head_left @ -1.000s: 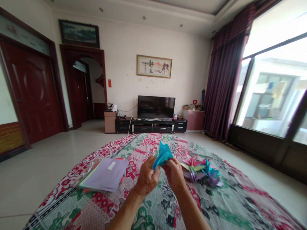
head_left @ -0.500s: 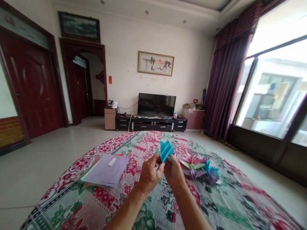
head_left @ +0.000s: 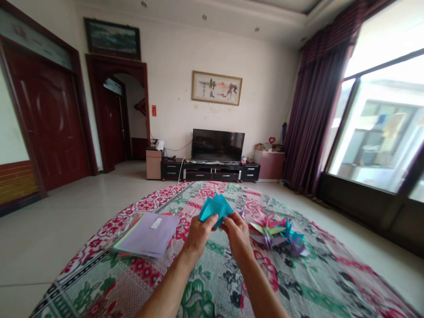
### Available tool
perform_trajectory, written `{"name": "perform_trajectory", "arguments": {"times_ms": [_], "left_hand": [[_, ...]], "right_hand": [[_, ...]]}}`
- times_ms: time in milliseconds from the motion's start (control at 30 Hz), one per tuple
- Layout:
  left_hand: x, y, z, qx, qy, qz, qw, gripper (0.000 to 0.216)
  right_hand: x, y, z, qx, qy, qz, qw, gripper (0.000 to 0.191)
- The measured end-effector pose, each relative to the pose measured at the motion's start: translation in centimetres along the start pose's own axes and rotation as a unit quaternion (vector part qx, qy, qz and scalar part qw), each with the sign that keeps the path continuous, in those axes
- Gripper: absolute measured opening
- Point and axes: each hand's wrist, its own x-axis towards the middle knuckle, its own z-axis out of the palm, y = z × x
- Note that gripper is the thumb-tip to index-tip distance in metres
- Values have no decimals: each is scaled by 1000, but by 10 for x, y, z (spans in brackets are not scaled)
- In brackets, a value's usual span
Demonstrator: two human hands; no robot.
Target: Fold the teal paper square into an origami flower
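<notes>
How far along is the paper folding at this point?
Done: several folded paper shapes lie in a cluster on the right of the floral cloth. In hand: the left hand and right hand both pinch a teal paper, partly folded. Left: a stack of flat sheets lies unfolded on the cloth's left side.

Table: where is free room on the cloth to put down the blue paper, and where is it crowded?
Free cloth lies on the far side of the table, beyond the blue paper; at the near edge, in front of the paper stack; and at the right, in front of the folded figures. It is crowded between the right hand and those figures.
</notes>
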Motion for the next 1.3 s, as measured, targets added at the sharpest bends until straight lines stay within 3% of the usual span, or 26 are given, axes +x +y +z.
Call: {"name": "perform_trajectory", "arguments": {"times_ms": [133,367,633,733,933,1167,1300], "left_hand": [[4,-1,-3,-64,37,-31,997,37],[5,-3,-6,-79,34,-12,996,36],[5,1,-4,-133,55,-48,988,37],[4,4,-3,-148,44,-60,986,34],[6,0,-4,-121,52,-43,990,33],[6,-2,-4,-100,47,-15,994,33],[6,0,-4,-106,46,-17,993,33]], "right_hand": [[-2,-4,5,-46,-25,-10,999,23],[1,-4,7,-85,-32,0,996,27],[-3,-5,7,-24,-39,68,997,34],[-4,-6,8,-25,-21,70,997,37],[-5,-5,9,-71,-51,59,994,35],[-3,-1,6,45,-25,124,991,32],[-4,0,8,42,-10,110,993,34]]}}
